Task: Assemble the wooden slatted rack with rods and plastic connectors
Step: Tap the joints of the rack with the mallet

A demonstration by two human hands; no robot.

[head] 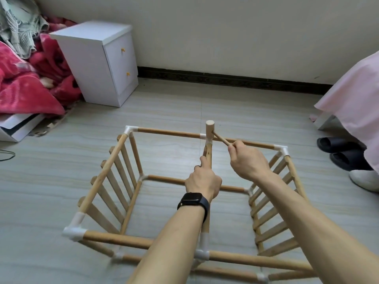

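Observation:
The wooden rack frame [164, 132] stands on the floor, its rods joined by white plastic connectors [74, 232] at the corners, with slatted panels on the left [114, 177] and right [272, 214] sides. A middle rod [208, 154] runs from a near connector [203, 247] up to the far rail. My left hand [203, 181], wearing a black watch, grips this middle rod. A short upright post [209, 129] rises at the far rail. My right hand [247, 160] pinches a thin wooden peg [220, 138] whose tip touches the post's side.
A white two-drawer cabinet [102, 60] stands at the back left beside red bedding [24, 83]. A pink-covered bed [352, 95] is at the right, with dark slippers [340, 152] and a white shoe [365, 179] on the floor beside it. Tiled floor [235, 111] lies beyond the rack.

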